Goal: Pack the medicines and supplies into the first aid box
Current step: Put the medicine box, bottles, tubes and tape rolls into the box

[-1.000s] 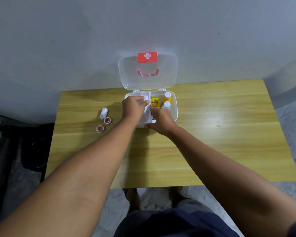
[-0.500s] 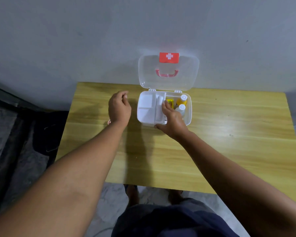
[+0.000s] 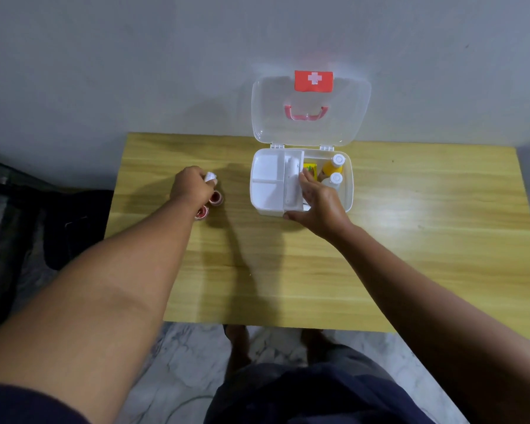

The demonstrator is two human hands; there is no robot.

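Two small red-and-white tape rolls (image 3: pixel 209 204) sit half-hidden under the left hand (image 3: pixel 191 187), so it's hard to make out much of them; one is just near of the other on the yellow wood-grain tabletop (image 3: pixel 410 255). That hand is closed around a small white roll (image 3: pixel 211 177), only its tip poking out past the fingers. The right hand (image 3: pixel 320 203) is loosely spread, thumb on the near wall of the translucent white plastic first aid box (image 3: pixel 349 191), fingers reaching inside and covering part of the contents. Box sits far-centre on the tabletop, its clear lid (image 3: pixel 311 111) with the red cross label standing open against a plain grey wall. Inside: one white divided tray (image 3: pixel 268 182) on the left, one yellow packet (image 3: pixel 310 168) partly hidden, and two bottles, one yellow (image 3: pixel 332 166) and one clear (image 3: pixel 334 180), on the right. Marbled floor below, dark stuff at the left edge I can't identify.
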